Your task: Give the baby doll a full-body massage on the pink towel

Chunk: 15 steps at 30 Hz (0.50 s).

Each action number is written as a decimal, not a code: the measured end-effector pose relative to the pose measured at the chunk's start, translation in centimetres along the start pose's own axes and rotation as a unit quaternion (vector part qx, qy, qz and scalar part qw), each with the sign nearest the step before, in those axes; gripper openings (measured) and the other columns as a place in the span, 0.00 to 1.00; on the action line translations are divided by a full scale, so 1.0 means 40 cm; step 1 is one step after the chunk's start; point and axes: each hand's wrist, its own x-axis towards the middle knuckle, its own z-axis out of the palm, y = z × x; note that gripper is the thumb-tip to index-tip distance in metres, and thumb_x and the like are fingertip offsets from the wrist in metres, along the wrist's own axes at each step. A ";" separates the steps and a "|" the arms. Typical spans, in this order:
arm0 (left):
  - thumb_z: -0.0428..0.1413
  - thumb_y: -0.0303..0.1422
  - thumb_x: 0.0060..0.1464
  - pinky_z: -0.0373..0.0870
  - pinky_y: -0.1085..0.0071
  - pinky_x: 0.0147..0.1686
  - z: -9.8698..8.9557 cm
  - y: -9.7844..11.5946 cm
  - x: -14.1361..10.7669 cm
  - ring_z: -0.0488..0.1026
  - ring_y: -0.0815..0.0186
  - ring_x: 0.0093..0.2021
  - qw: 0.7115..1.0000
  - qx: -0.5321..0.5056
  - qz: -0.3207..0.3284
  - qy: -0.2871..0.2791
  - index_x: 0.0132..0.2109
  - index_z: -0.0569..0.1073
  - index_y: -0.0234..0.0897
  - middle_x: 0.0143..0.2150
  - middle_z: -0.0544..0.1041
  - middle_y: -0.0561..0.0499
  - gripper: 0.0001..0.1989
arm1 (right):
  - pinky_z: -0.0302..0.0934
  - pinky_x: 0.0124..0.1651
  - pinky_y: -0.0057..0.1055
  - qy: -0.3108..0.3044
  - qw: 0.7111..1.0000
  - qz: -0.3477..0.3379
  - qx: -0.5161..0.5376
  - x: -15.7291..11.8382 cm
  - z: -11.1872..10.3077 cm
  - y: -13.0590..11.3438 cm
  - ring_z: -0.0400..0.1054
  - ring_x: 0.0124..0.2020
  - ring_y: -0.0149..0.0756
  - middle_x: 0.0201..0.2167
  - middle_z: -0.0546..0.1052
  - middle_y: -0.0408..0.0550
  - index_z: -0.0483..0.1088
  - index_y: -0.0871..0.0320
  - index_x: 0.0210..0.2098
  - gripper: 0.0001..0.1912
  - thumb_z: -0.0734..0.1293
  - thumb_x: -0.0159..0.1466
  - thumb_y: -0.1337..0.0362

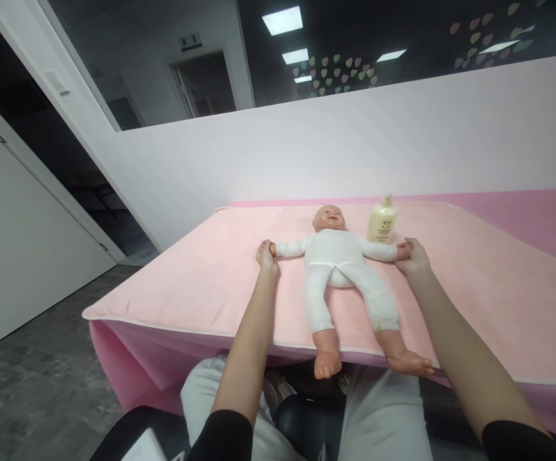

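A baby doll (338, 256) with a white cloth body lies on its back on the pink blanket (186, 282). Its head points away from me, and its feet hang over the near edge. Both of the doll's arms are stretched out sideways. My left hand (267, 255) is closed around the doll's hand on the left side. On the other side, my right hand (414, 257) grips the doll's other hand, fingers curled about it. Just beyond that arm stands a pump bottle (382, 221) of pale yellow liquid, upright and not touched by my hands.
A pink cloth (537, 221) covers the table under the blanket and drapes down its front. Behind rises a white half wall (330, 153) with dark glass above. A white door (28, 243) is at the left. My legs are below the table edge.
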 end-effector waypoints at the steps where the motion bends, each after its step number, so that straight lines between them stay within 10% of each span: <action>1: 0.55 0.24 0.55 0.67 0.78 0.34 0.000 0.000 0.000 0.68 0.76 0.25 1.000 0.003 0.001 -0.001 0.31 0.66 0.34 0.25 0.69 0.56 0.05 | 0.61 0.22 0.20 0.003 1.000 -0.001 -0.002 0.001 -0.001 0.000 0.57 0.17 0.23 0.17 0.60 0.37 0.54 0.57 0.23 0.12 0.59 0.61 0.72; 15: 0.40 0.38 0.64 0.70 0.72 0.38 0.008 0.011 -0.001 0.71 0.71 0.28 0.997 -0.033 -0.056 0.049 0.39 0.69 0.36 0.30 0.72 0.49 0.16 | 0.64 0.24 0.20 -0.027 0.999 -0.020 0.009 0.019 -0.008 0.011 0.59 0.20 0.24 0.19 0.60 0.36 0.54 0.57 0.24 0.10 0.58 0.58 0.75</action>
